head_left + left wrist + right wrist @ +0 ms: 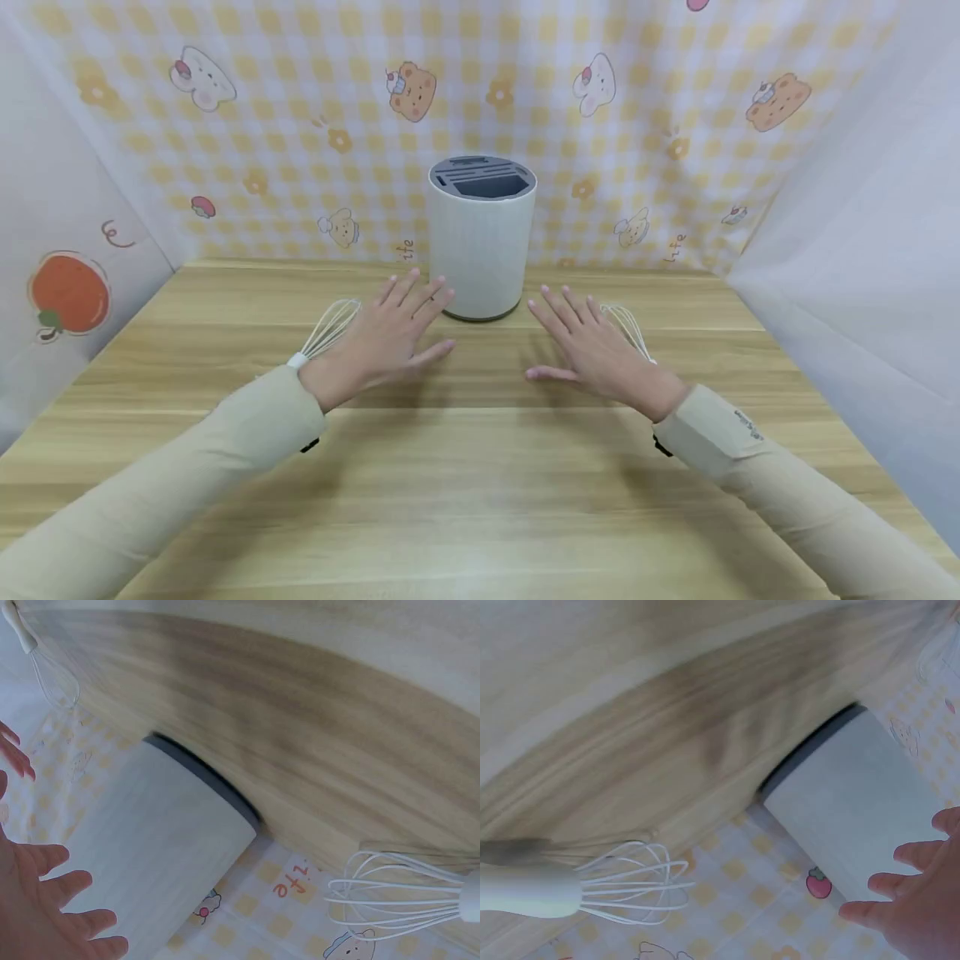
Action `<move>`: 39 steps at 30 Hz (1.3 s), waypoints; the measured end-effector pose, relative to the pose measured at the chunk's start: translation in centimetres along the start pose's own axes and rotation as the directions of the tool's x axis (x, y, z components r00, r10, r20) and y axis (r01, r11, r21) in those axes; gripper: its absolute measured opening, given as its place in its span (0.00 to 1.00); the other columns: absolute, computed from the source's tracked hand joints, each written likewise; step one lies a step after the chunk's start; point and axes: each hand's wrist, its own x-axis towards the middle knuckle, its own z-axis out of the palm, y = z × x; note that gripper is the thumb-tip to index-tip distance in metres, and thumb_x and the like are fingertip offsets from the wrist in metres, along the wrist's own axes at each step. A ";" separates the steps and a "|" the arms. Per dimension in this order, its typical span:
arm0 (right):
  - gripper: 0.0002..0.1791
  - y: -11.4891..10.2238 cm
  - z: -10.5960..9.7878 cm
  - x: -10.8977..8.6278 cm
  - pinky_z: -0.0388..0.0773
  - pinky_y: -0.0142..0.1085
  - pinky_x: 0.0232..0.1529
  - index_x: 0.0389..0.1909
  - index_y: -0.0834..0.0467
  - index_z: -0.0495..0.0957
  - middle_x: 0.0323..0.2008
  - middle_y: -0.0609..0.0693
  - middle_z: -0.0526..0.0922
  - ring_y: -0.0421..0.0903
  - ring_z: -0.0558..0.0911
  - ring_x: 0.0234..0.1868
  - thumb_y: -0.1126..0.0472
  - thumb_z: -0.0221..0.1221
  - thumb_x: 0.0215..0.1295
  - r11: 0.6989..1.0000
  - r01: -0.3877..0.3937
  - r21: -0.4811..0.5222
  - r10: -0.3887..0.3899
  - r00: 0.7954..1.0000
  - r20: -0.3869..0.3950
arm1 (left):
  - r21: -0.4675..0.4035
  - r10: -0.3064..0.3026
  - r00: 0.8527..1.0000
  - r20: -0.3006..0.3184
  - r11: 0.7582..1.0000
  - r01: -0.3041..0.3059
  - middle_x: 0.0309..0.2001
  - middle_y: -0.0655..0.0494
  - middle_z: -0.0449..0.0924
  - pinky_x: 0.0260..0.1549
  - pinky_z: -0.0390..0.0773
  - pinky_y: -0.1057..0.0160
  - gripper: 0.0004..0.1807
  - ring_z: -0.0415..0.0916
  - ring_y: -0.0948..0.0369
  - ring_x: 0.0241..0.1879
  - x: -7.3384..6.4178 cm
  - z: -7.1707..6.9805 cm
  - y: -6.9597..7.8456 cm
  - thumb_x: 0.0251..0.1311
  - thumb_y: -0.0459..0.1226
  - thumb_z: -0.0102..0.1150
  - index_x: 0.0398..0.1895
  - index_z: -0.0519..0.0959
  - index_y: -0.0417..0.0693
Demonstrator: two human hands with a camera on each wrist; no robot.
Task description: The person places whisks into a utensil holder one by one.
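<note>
Both hands hover over the wooden table with their fingers spread, holding nothing. My left hand point(386, 333) is just left of a white cylindrical knife block point(482, 250) with a grey slotted top. On the other side of the block is my right hand point(592, 346). One white whisk point(401, 894) lies left of the left hand, and in the head view the forearm hides its handle. A second white whisk point(622, 886) lies beyond the right hand, its handle covered by that arm in the head view.
The wooden table point(472, 475) runs back to a yellow-checked curtain point(300, 150) with cartoon animals, close behind the block. White cloth walls point(855, 225) stand at both sides; the left one carries an orange fruit print point(70, 292).
</note>
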 end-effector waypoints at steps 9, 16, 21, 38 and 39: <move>0.48 1.7 -2.0 3.3 0.49 0.60 0.67 0.73 0.55 0.43 0.72 0.61 0.45 0.65 0.50 0.70 0.35 0.51 0.61 0.953 -0.119 0.280 0.137 0.990 -0.043 | -0.205 -0.059 0.987 -0.149 0.978 0.027 0.71 0.44 0.54 0.69 0.46 0.49 0.36 0.48 0.44 0.70 3.1 -1.4 -1.4 0.65 0.57 0.42 0.69 0.58 0.44; 0.42 3.3 -3.9 7.2 0.47 0.52 0.70 0.71 0.61 0.45 0.71 0.62 0.51 0.59 0.51 0.71 0.45 0.51 0.66 0.838 -0.155 0.523 0.246 0.963 -0.108 | -0.395 -0.154 0.926 -0.346 0.919 0.005 0.59 0.44 0.68 0.55 0.70 0.50 0.28 0.69 0.50 0.54 6.2 -2.7 -2.9 0.64 0.51 0.50 0.63 0.67 0.46; 0.38 3.8 -5.4 9.7 0.55 0.51 0.67 0.70 0.60 0.49 0.70 0.60 0.54 0.57 0.57 0.69 0.51 0.53 0.66 0.707 -0.218 0.673 0.374 0.923 -0.093 | -0.535 -0.311 0.877 -0.366 0.842 0.076 0.60 0.48 0.65 0.56 0.68 0.54 0.26 0.65 0.54 0.56 8.3 -3.7 -3.7 0.64 0.50 0.47 0.62 0.67 0.48; 0.28 5.3 -6.0 14.5 0.65 0.40 0.64 0.71 0.43 0.53 0.70 0.46 0.57 0.46 0.63 0.67 0.45 0.40 0.71 0.091 -0.305 0.948 0.618 0.763 0.187 | -0.835 -0.573 0.818 0.047 0.427 0.347 0.70 0.53 0.55 0.61 0.66 0.62 0.32 0.60 0.59 0.66 12.2 -3.5 -5.4 0.67 0.55 0.39 0.71 0.52 0.56; 0.28 5.4 -5.9 14.6 0.64 0.40 0.65 0.71 0.42 0.52 0.70 0.45 0.57 0.47 0.62 0.67 0.45 0.40 0.71 0.082 -0.303 0.949 0.615 0.765 0.191 | -0.840 -0.581 0.812 0.044 0.419 0.346 0.70 0.53 0.55 0.61 0.66 0.62 0.31 0.60 0.60 0.66 12.3 -3.3 -5.5 0.67 0.54 0.39 0.71 0.53 0.56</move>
